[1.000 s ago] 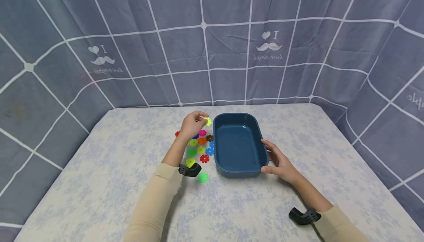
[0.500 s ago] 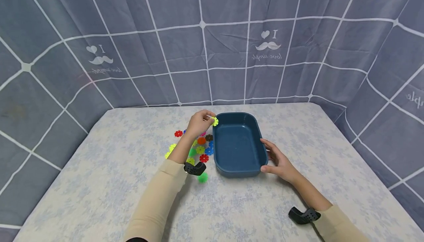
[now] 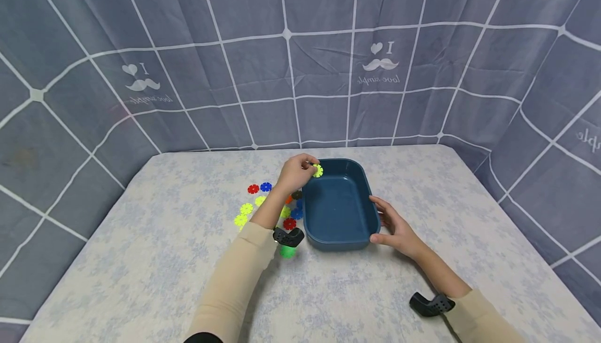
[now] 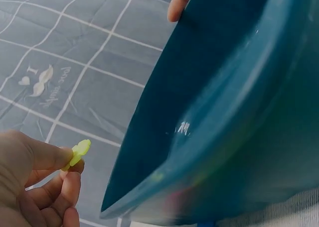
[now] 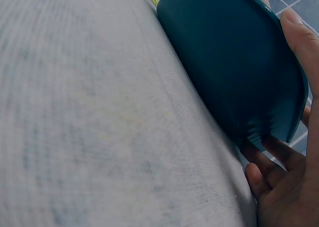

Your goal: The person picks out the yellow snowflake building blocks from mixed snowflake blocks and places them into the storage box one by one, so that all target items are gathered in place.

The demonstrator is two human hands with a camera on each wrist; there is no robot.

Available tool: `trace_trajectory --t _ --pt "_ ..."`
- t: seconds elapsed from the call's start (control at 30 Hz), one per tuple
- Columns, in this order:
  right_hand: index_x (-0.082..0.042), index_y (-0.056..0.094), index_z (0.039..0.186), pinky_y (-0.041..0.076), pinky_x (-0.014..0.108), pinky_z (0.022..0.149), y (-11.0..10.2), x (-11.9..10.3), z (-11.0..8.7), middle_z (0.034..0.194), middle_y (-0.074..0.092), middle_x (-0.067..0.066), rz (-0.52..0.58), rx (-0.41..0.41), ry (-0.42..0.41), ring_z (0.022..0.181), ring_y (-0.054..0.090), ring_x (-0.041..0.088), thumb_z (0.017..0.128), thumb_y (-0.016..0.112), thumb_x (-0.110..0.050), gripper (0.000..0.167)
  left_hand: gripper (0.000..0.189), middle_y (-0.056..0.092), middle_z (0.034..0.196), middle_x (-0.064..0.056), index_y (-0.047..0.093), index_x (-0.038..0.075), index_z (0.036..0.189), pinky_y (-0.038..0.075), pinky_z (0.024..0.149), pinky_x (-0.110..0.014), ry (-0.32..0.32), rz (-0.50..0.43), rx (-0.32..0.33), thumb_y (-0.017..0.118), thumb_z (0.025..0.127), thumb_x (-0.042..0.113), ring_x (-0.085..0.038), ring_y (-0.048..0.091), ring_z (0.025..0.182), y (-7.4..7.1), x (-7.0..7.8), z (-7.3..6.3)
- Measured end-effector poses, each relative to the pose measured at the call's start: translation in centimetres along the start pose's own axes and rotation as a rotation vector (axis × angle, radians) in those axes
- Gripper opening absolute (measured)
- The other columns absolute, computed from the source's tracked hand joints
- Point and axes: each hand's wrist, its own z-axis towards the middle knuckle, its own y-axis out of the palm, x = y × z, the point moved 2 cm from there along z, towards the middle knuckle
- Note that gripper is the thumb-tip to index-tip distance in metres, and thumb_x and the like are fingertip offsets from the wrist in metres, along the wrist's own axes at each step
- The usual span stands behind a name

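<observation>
Background: a grey-blue curtain [image 3: 324, 82] with white grid lines hangs behind a table [image 3: 141, 249] covered in a pale, blue-mottled cloth.

Left hand [image 3: 297, 173]: thumb and fingertips closed in a pinch on one yellow disc [image 3: 318, 170], the other fingers bent. In the head view the disc lies at the right of this hand's fingertips and overlaps the far left corner of the bin [image 3: 335, 210]. Its height above the rim cannot be told. The bin's opening extends rightward and toward the person from there, its long axis running from near to far. The left hand is the nearer to the disc; the right hand is across the bin from it.

Condition of disc: bright yellow, small, flat and round, notched at the edge; the left wrist view shows it nearly edge-on.

Right hand [image 3: 396, 231]: partly spread, holding the bin about its near right corner, fingers bent against the outer wall. The bin is dark teal, rounded at the corners, with no disc visible on its floor.

Left of the bin: loose discs [image 3: 289, 224] in red, blue, green, yellow and other colours, some hidden under the left forearm.
</observation>
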Motion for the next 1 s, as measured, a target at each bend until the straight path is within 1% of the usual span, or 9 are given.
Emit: trace_trajectory --t 0.1,0.3,0.47,0.73,0.93,1.0 --pt "-0.01 0.023 0.154 0.04 0.022 0.097 0.0 0.1 0.0 0.151 0.027 0.029 0.004 -0.002 -0.002 0.125 0.045 0.005 0.085 0.074 -0.015 0.086 0.018 0.064 0.089 -0.009 0.068 0.006 0.111 0.04 0.059 -0.028 0.007 0.001 -0.01 0.06 0.097 0.013 -0.02 0.053 0.07 0.3 0.1 0.0" --pt "-0.01 0.024 0.154 0.04 0.022 0.097 0.1 0.1 -0.1 0.151 0.026 0.029 0.009 -0.001 0.004 0.124 0.046 0.005 0.084 0.074 -0.015 0.086 0.018 0.065 0.091 -0.009 0.068 0.005 0.112 0.045 0.066 -0.032 0.005 0.013 -0.026 0.06 0.097 0.013 -0.022 0.058 0.078 1.1 0.0 0.2" --pt "-0.01 0.024 0.154 0.04 0.021 0.098 0.1 0.0 -0.2 0.151 0.026 0.029 0.006 0.005 0.012 0.125 0.044 0.004 0.084 0.074 -0.015 0.086 0.018 0.066 0.092 -0.01 0.068 0.005 0.112 0.046 0.069 -0.034 0.013 0.017 -0.038 0.061 0.096 0.012 -0.023 0.059 0.079 1.5 0.6 0.5" --pt "-0.01 0.024 0.154 0.04 0.022 0.097 0.1 -0.2 0.0 0.151 0.028 0.028 -0.003 0.008 0.02 0.125 0.045 0.007 0.084 0.075 -0.015 0.087 0.019 0.066 0.097 -0.01 0.068 0.005 0.112 0.049 0.074 -0.036 0.011 0.038 -0.059 0.06 0.097 0.012 -0.024 0.061 0.084 2.1 1.2 0.9" --pt "-0.01 0.024 0.154 0.04 0.021 0.098 0.1 -0.3 0.1 0.151 0.028 0.028 -0.009 0.012 0.025 0.125 0.044 0.003 0.084 0.074 -0.015 0.087 0.019 0.066 0.1 -0.009 0.068 0.006 0.112 0.049 0.078 -0.037 0.012 0.082 -0.075 0.059 0.097 0.013 -0.024 0.061 0.089 2.3 2.0 1.5" --pt "-0.011 0.024 0.154 0.04 0.022 0.097 0.1 -0.3 0.2 0.151 0.028 0.028 -0.019 0.013 0.031 0.125 0.045 0.005 0.084 0.075 -0.015 0.087 0.02 0.067 0.102 -0.01 0.068 0.007 0.113 0.049 0.078 -0.037 0.015 0.099 -0.079 0.059 0.097 0.014 -0.025 0.062 0.091 2.4 2.2 1.7"
